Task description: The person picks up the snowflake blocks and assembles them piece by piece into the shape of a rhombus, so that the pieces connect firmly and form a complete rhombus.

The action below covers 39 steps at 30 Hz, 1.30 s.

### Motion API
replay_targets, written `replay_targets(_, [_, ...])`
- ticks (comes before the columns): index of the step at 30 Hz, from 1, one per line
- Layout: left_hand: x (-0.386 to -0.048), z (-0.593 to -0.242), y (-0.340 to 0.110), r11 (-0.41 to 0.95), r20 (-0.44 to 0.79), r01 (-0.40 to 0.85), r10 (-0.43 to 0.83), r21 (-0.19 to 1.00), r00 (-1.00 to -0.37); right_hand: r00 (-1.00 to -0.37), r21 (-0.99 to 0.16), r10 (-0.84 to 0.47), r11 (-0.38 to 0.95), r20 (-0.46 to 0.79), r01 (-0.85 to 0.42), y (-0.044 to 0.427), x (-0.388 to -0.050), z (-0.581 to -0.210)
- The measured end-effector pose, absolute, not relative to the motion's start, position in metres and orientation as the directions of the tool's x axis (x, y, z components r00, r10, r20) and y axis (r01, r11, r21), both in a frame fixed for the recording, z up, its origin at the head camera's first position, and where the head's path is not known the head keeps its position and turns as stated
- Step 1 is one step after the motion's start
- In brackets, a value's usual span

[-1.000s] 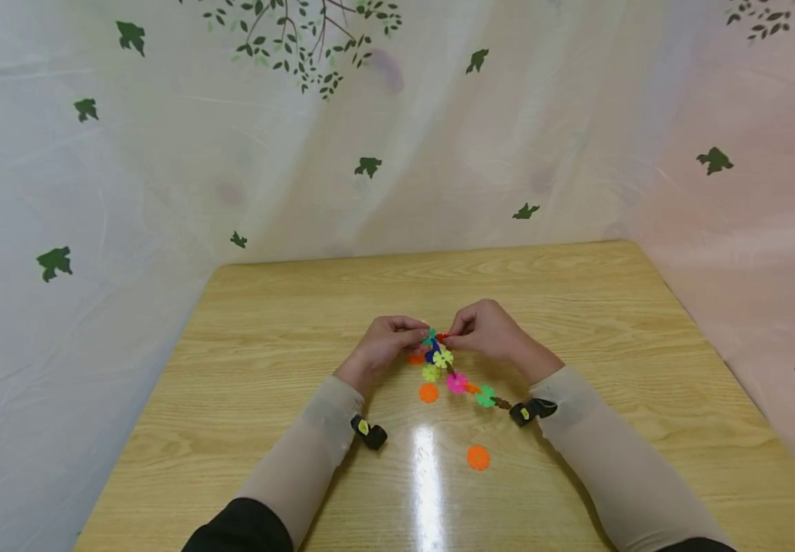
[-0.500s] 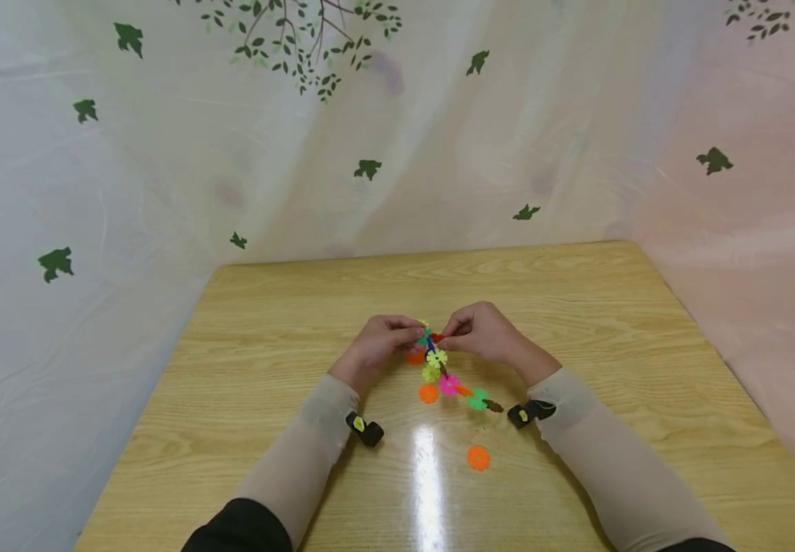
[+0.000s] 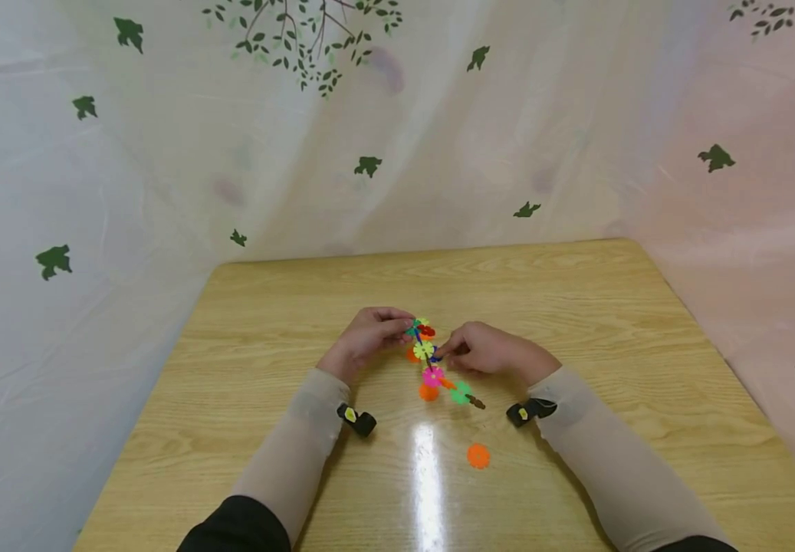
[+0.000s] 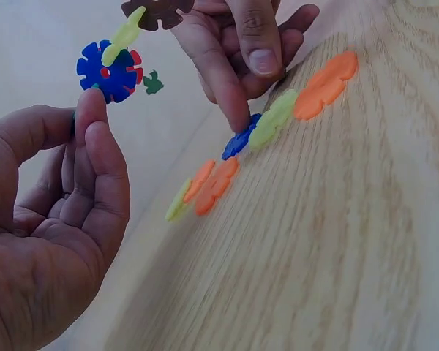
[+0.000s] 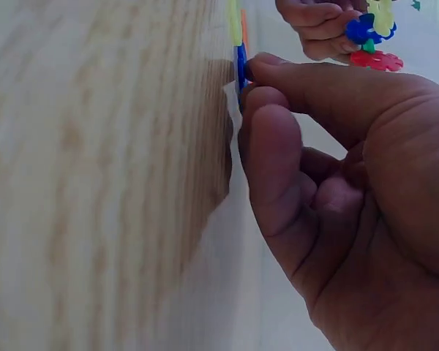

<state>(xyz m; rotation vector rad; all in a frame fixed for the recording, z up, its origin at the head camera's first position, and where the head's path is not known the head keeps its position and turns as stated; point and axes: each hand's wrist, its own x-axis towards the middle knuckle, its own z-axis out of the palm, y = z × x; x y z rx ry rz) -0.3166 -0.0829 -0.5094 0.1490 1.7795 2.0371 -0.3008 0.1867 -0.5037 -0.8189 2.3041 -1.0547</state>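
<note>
My left hand [image 3: 367, 337] [image 4: 66, 197] pinches the upper end of a chain of linked flower-shaped discs, at a teal piece between thumb and fingertips. The raised chain has blue, red [image 3: 427, 330] [image 5: 377, 60], yellow [image 3: 423, 350], pink [image 3: 432, 376], orange, green [image 3: 461, 393] and brown [image 3: 476, 402] pieces. My right hand [image 3: 494, 354] [image 4: 241, 51] [image 5: 336, 168] is low at the table, to the chain's right, with thumb and fingertip at a loose blue disc [image 4: 241, 137] [image 5: 241, 67]. The right fingertips partly cover that disc.
Loose orange [image 3: 428, 392] [image 4: 325, 85] and yellow discs [image 4: 273, 119] lie near the blue one on the wooden table [image 3: 287, 291]. Another orange disc [image 3: 478, 456] is nearer the front. A printed cloth [image 3: 438, 199] hangs behind the table.
My right hand has let go of the red piece and moved down to the loose blue disc. The left hand has shifted left and slightly back, carrying the chain with the red piece on it.
</note>
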Motion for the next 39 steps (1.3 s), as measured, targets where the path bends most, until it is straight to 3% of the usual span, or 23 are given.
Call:
replay_targets(12, [-0.319,-0.516,-0.083,-0.070,-0.186,-0.229,0.380,0.971,-0.906,-0.832,-0.769,-0.537,0.589,-0.142,-0.249,0.228,-0.318,-0.505])
replay_targets(23, [-0.316,-0.524,-0.070,-0.106,-0.159,-0.210,0.365,0.972,-0.917,-0.842,-0.741,-0.534,0.597,-0.081,-0.308,0.220,-0.317,-0.506])
replay_targets(27, [-0.314,-0.525,-0.068,-0.096,-0.166,-0.213,0.356,0.972,-0.920,-0.851,-0.803,-0.519,0.540,-0.083,-0.252,0.220,-0.317,-0.505])
replay_targets(32, [-0.314,-0.525,-0.065,-0.085,-0.165,-0.208,0.359,0.974,-0.919,-0.874,-0.930,-0.477,0.354,-0.091,-0.096,0.222,-0.321,-0.504])
replay_targets(39, [-0.313,-0.525,-0.064,-0.098,-0.166,-0.216,0.368,0.972,-0.915,-0.851,-0.972,-0.513,0.233,-0.109,-0.016,0.219,-0.319,-0.498])
